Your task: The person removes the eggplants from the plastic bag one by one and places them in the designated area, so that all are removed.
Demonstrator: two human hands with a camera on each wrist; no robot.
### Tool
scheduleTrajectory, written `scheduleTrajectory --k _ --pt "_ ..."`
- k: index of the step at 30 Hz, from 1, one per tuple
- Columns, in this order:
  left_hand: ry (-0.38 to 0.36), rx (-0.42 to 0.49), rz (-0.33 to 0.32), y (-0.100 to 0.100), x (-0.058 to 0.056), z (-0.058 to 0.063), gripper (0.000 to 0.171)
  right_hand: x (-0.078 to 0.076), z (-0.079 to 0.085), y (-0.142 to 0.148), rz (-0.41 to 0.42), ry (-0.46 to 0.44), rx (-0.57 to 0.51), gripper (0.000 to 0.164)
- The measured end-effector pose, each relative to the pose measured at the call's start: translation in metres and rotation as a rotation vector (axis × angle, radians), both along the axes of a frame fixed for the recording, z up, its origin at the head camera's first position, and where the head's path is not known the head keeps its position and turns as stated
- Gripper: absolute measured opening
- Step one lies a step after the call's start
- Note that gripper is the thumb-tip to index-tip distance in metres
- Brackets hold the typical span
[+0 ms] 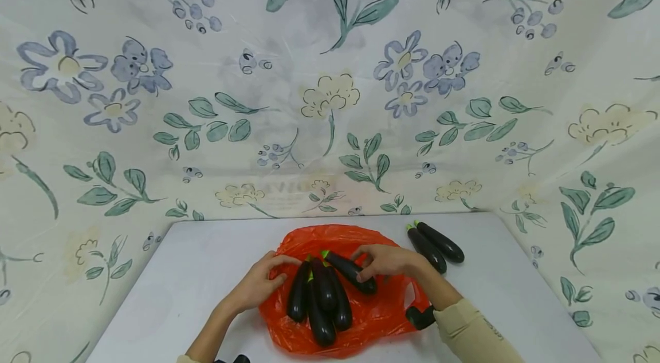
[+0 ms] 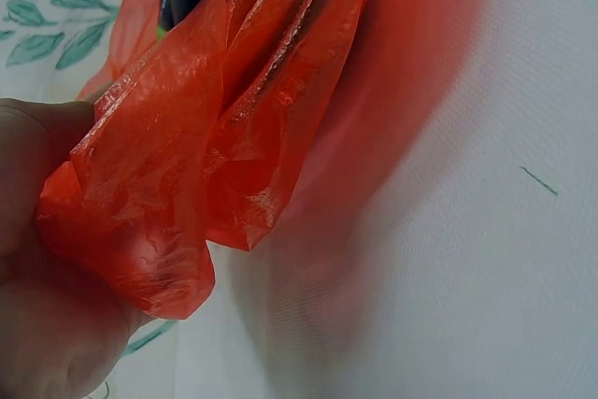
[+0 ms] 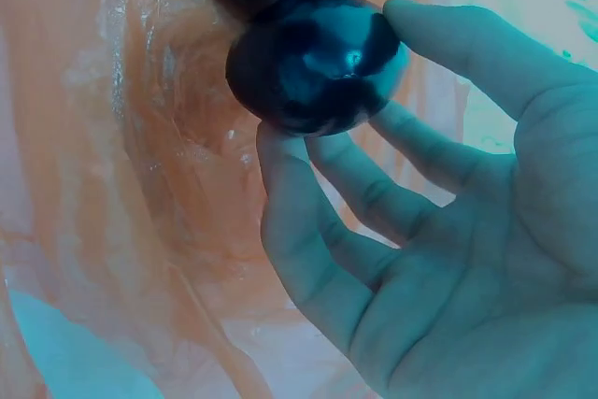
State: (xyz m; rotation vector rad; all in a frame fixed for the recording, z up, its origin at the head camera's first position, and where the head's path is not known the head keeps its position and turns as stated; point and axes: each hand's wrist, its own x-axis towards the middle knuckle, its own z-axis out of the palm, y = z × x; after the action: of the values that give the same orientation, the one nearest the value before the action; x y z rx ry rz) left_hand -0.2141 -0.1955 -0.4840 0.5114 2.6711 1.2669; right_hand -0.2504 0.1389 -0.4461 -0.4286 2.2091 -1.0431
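So nearest me is my beige right sleeve [image 1: 471,328], then a crumpled red plastic bag [image 1: 381,317] spread open on the white table [image 1: 198,263], with four eggplants [image 1: 325,291] bunched up in it, stems pointing away from me. My left hand [image 1: 263,283] is at the bag's left edge, thumb and index apart, but the film hides the other fingers in the wrist view, so I can't tell if I'm pinching plastic or just steadying it. My right hand [image 1: 384,263] has the fifth eggplant [image 1: 342,265] by its blunt end, thumb on one side and fingertips on the other, green stem angled away and left beside the bunch. Can't tell if it's lifted or resting on the plastic. I'd call this step handling a single eggplant at the bag, though putting in or taking out is anyone's guess. Next move imo calls for a firmer wrap around that slick skin and keeping the bag's mouth wide. Further off to the right, two more eggplants [image 1: 427,249] lie side by side on the table, and behind everything hangs flowery cloth [image 1: 289,122].
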Motion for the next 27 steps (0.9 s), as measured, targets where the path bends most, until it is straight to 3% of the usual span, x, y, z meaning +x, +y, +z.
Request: scheduleTrajectory --k 9,15,27 --pt "0.012 0.004 -0.011 0.000 0.000 0.000 0.038 -0.002 0.005 0.010 0.069 -0.046 -0.040 0.044" --pt "0.032 -0.013 -0.015 -0.001 0.000 0.000 0.038 -0.006 0.006 0.016 0.086 -0.027 -0.035 0.044" --pt "0.037 -0.015 -0.015 -0.001 0.000 -0.001 0.038 -0.008 0.008 0.025 0.060 0.011 -0.045 0.044"
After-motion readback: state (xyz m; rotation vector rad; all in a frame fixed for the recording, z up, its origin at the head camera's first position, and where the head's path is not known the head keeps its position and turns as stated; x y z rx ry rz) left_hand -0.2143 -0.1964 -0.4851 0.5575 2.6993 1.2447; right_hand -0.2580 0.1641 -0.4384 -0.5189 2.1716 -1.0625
